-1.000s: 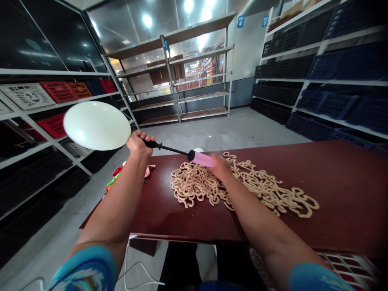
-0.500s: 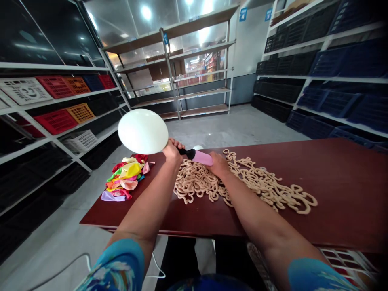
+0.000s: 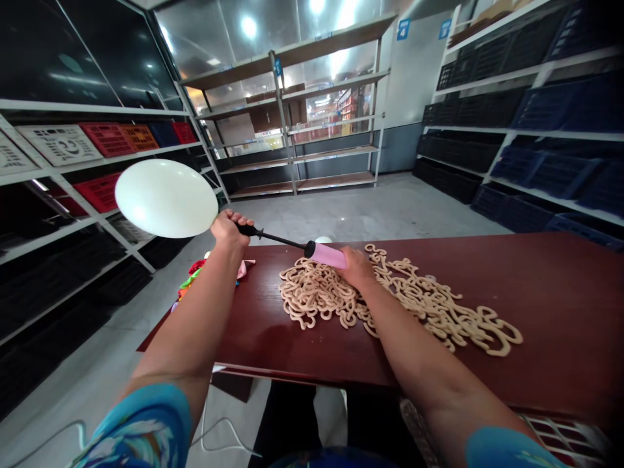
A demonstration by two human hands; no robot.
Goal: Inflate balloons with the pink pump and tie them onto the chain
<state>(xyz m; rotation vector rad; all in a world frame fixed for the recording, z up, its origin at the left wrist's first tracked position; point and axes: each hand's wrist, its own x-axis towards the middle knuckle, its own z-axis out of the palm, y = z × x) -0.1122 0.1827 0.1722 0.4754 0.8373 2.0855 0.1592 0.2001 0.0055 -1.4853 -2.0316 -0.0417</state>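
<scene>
My left hand [image 3: 230,229] is closed around the black end of a hand-held balloon pump, right where the neck of an inflated white balloon [image 3: 168,198] meets it. The balloon sticks out to the left, above the table. Wrapped around the pink barrel of the balloon pump [image 3: 327,254] is my right hand [image 3: 357,268]. A thin black rod shows between the barrel and the black end. Below the pump lies a heap of beige curly strands [image 3: 319,292]. Uninflated coloured balloons [image 3: 194,276] lie at the table's left, partly hidden behind my left forearm.
The dark red table [image 3: 560,312] runs across in front of me. More beige strands [image 3: 439,305] spread to the right. Shelves with crates [image 3: 104,138] stand at left and right, and a metal rack [image 3: 336,153] stands at the back. A white cable [image 3: 224,426] lies on the floor.
My left hand has moved left with the balloon, away from my right hand, and a long stretch of the pump's black rod now shows. The right hand stays almost in place.
</scene>
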